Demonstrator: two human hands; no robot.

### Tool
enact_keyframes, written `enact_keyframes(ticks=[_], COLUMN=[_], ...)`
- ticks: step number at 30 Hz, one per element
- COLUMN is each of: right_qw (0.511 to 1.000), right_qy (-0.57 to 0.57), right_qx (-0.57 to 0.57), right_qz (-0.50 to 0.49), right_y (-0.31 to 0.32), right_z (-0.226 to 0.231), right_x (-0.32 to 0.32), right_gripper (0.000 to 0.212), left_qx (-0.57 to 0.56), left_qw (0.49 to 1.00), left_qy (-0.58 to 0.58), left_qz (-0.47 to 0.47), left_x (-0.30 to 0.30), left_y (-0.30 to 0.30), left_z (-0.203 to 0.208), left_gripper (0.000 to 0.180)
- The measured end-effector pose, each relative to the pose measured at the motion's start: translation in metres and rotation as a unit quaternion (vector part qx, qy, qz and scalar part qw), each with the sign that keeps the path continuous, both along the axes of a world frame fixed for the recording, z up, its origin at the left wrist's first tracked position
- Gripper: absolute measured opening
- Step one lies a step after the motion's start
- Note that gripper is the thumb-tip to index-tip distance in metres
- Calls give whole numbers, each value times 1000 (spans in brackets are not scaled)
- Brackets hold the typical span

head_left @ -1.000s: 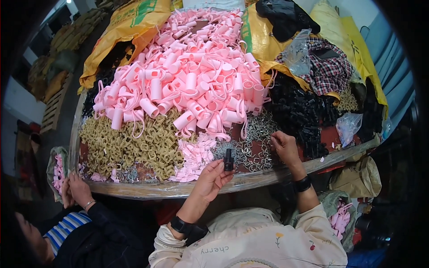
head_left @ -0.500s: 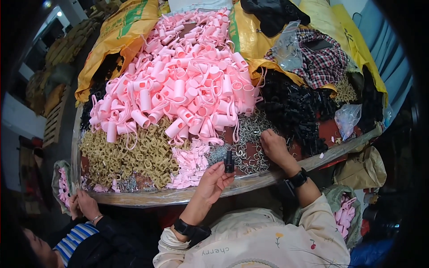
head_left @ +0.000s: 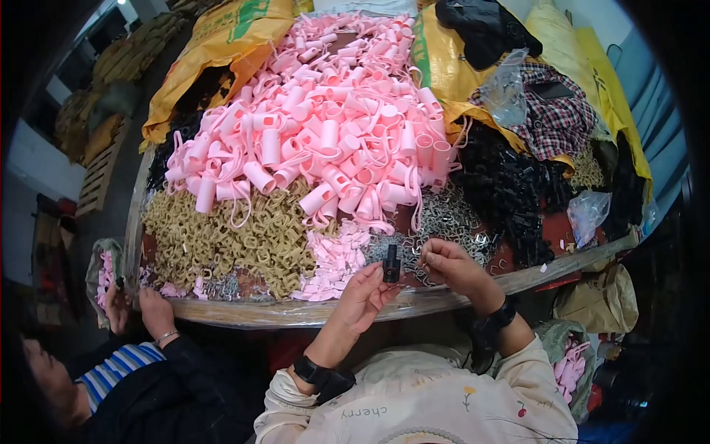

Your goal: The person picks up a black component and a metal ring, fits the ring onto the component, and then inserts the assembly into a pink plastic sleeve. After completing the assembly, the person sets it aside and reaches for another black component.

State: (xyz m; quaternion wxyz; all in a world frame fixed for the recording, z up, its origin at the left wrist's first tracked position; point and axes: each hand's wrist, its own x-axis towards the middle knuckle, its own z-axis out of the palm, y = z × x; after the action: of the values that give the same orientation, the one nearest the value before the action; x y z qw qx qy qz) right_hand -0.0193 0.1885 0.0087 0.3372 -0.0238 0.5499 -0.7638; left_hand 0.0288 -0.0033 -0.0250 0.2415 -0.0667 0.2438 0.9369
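Near the table's front edge, my left hand pinches a small black plastic part, held upright with its narrower end on top. Just right of it my right hand is closed, thumb and fingertips together; anything between them is too small to make out. Beyond my right hand lie loose bent-wire metal hooks. A little pile of finer grey metal bits sits behind the black part. Small flat pink pieces are heaped left of it.
Pink tubes with straps cover the table's middle; tan buckle-like pieces lie front left, black parts right. Yellow sacks stand behind. A co-worker's hands are at the left corner. The wrapped table edge runs in front.
My right hand has come from the metal hooks leftward and nearer, close to the black part. The left hand still holds that part. The whole view has shifted slightly.
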Motion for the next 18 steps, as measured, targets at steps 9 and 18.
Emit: enact_keyframes(ticks=[9,18], right_qw=[965,842], right_qy=[218,447], right_qx=[143,288], right_qz=[-31,-92], right_y=[-29,-47], right_z=[-13,0], right_x=[17,26], right_gripper=[14,10], left_qx=[26,10], left_qw=[998,995], left_qy=[35,34], left_qz=[47,99], left_x=[7,6], left_y=[-3,1], left_z=[5,0], left_gripper=[32,30])
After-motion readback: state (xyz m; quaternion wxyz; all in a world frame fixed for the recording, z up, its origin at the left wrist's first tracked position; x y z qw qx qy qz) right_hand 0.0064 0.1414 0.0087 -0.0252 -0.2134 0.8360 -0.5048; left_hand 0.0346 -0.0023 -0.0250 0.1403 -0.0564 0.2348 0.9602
